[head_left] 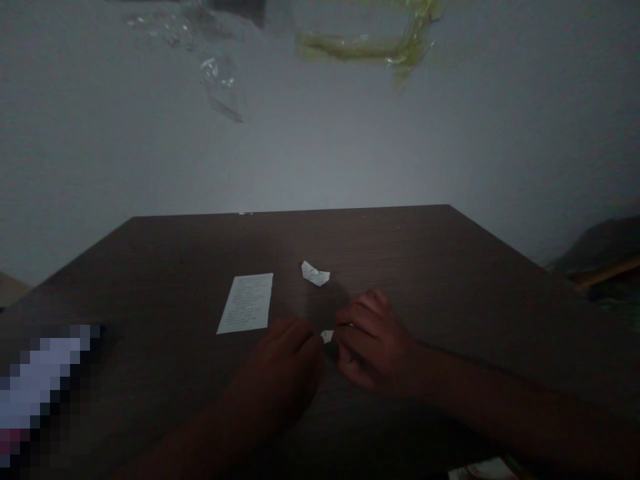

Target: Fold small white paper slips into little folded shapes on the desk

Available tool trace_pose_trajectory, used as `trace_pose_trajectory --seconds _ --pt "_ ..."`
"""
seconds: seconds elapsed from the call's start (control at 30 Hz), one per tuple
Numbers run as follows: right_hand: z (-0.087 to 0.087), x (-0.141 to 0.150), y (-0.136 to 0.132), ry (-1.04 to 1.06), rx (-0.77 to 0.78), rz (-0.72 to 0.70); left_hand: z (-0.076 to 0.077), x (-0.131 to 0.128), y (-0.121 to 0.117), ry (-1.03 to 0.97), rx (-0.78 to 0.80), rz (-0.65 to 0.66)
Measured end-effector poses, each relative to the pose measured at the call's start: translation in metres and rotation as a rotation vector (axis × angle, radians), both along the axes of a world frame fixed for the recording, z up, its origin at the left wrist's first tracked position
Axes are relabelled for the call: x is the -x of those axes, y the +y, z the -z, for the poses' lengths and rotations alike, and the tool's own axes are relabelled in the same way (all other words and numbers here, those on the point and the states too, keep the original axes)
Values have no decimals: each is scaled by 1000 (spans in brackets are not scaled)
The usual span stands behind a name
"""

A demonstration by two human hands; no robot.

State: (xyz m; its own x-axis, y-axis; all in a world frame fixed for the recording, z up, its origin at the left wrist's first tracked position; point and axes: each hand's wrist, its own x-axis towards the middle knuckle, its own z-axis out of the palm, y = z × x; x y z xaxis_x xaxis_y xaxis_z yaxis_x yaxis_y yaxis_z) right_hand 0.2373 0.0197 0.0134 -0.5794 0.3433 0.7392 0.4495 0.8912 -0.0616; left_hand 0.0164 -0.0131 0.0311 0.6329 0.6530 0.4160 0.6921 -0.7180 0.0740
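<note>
My left hand (290, 363) and my right hand (373, 343) are close together low over the table, both with curled fingers. A small piece of white paper (327, 336) shows in the gap between them, pinched in the fingers; most of it is hidden. Just beyond the hands lies a small folded scrap of printed paper (315, 274), touched by neither hand. To the left, past my left knuckles, a flat printed sheet (247, 303) rests on the table.
The dark wood-grain table (400, 257) reaches back to a pale wall (320, 147) with yellow tape (357, 48) and clear tape stuck on it. At the lower left is a pixelated, blurred-out rectangular object (40, 387). Light in the room is dim.
</note>
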Motion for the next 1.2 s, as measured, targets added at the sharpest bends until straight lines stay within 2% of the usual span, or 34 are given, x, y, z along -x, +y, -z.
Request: trace_pose_trajectory --seconds 0.2,0.33,0.6,0.67,0.73,0.83,0.97,1.1,1.2 --pt "-1 -1 2 -26 -15 29 -3 -1 0 -19 38 44" --pt "-1 -4 6 -43 -2 56 0 1 3 -25 -13 59" --pt "4 -21 30 -44 3 206 2 18 15 16 -56 20" --pt "4 -24 33 12 92 194 5 20 18 32 -79 24" --pt "3 -26 32 69 248 135 6 21 20 35 -101 47" --pt "1 -24 27 47 484 51 6 22 18 21 -139 97" --pt "0 -16 18 29 700 -51 13 26 14 -1 -144 141" --pt "5 -10 14 191 915 -55 20 27 13 -2 -136 107" --pt "9 -10 16 280 988 -55 16 25 14 -20 -129 102"
